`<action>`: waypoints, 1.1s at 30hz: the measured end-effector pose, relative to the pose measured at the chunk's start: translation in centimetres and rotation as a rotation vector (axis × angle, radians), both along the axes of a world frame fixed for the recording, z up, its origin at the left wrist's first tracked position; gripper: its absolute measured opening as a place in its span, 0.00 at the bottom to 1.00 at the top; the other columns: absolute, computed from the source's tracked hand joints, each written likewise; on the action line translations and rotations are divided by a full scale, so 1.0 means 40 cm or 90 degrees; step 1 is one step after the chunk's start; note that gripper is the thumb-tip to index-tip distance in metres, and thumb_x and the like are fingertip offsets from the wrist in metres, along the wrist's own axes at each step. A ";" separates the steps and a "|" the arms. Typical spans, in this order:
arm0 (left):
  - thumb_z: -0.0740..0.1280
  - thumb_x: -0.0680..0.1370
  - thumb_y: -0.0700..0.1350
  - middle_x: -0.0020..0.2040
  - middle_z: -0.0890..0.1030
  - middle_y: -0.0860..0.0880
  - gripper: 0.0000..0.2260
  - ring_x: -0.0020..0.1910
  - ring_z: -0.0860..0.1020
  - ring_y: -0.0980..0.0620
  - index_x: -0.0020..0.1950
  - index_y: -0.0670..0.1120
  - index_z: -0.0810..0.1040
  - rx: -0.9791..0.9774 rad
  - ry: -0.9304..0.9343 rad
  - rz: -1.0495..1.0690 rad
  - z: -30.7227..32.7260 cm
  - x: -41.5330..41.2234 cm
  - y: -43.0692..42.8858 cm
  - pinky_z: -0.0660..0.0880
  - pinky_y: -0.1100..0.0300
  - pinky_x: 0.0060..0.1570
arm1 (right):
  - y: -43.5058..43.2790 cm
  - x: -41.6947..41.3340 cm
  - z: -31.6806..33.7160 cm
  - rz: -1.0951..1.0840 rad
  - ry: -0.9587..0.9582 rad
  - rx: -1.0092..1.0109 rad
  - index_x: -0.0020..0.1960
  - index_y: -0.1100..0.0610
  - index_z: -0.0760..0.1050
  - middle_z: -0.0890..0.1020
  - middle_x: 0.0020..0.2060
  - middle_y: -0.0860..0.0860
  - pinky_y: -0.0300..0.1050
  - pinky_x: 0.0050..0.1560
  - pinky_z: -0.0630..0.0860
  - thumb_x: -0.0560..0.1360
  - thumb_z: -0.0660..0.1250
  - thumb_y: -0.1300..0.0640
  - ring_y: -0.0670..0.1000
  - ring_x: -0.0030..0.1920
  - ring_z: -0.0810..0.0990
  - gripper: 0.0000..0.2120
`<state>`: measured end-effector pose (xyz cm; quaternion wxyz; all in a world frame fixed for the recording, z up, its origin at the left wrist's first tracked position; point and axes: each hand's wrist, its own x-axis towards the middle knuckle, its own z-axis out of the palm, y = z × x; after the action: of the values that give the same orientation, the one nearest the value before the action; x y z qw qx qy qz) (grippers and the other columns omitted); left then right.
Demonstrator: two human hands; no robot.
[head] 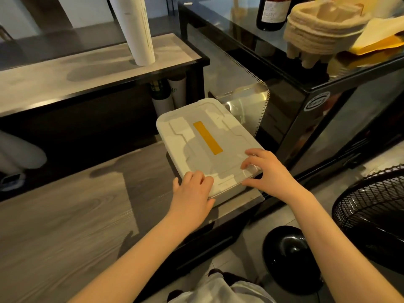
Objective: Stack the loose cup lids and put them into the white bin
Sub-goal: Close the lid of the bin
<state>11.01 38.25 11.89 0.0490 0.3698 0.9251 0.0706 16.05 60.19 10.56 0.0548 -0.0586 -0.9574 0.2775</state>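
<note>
The white bin stands at the right end of the grey wood-grain counter, with its white cover on and a yellow strip along the top. My left hand grips the bin's near left corner, fingers on the cover and thumb under the edge. At the near right corner my right hand has its fingers curled over the cover's edge. No loose cup lids are in view; the bin's inside is hidden.
A tall stack of white cups stands on the upper shelf. A glass display case is to the right, with pulp cup carriers and a dark bottle on top. A black fan stands at floor level.
</note>
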 end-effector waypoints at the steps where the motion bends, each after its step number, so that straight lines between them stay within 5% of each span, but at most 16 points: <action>1: 0.62 0.78 0.53 0.59 0.68 0.52 0.14 0.61 0.64 0.50 0.61 0.50 0.68 -0.004 0.006 0.001 -0.004 -0.002 -0.002 0.61 0.48 0.66 | -0.001 0.000 0.000 -0.004 0.000 0.000 0.52 0.50 0.78 0.70 0.68 0.49 0.38 0.65 0.57 0.67 0.76 0.53 0.50 0.69 0.64 0.16; 5: 0.64 0.77 0.53 0.67 0.66 0.49 0.14 0.69 0.61 0.47 0.59 0.49 0.72 0.048 -0.020 0.002 -0.010 -0.023 -0.003 0.57 0.53 0.69 | -0.002 0.002 -0.001 -0.012 0.018 -0.009 0.55 0.51 0.78 0.70 0.68 0.49 0.40 0.67 0.59 0.67 0.76 0.54 0.49 0.69 0.65 0.17; 10: 0.60 0.79 0.53 0.76 0.57 0.46 0.16 0.76 0.52 0.47 0.64 0.49 0.69 0.020 -0.031 -0.012 -0.020 -0.064 0.010 0.53 0.51 0.73 | -0.005 -0.029 -0.010 -0.009 0.021 0.041 0.61 0.54 0.77 0.70 0.70 0.55 0.59 0.71 0.60 0.70 0.73 0.53 0.53 0.71 0.66 0.20; 25: 0.65 0.76 0.53 0.74 0.64 0.46 0.20 0.74 0.60 0.47 0.67 0.49 0.71 0.013 -0.038 0.002 0.003 -0.198 0.044 0.62 0.53 0.68 | -0.004 -0.141 -0.010 -0.021 -0.027 0.062 0.70 0.54 0.68 0.60 0.75 0.52 0.44 0.74 0.43 0.78 0.64 0.53 0.52 0.76 0.53 0.21; 33: 0.66 0.76 0.53 0.70 0.67 0.45 0.21 0.69 0.64 0.47 0.67 0.48 0.72 0.017 -0.058 0.008 0.013 -0.204 0.045 0.66 0.52 0.65 | -0.006 -0.152 0.004 -0.015 -0.072 0.101 0.71 0.51 0.64 0.57 0.76 0.50 0.49 0.74 0.43 0.79 0.62 0.50 0.50 0.76 0.51 0.22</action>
<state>2.85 40.04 12.42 0.0854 0.3612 0.9232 0.1001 9.96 59.95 10.72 0.0086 -0.0805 -0.9772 0.1964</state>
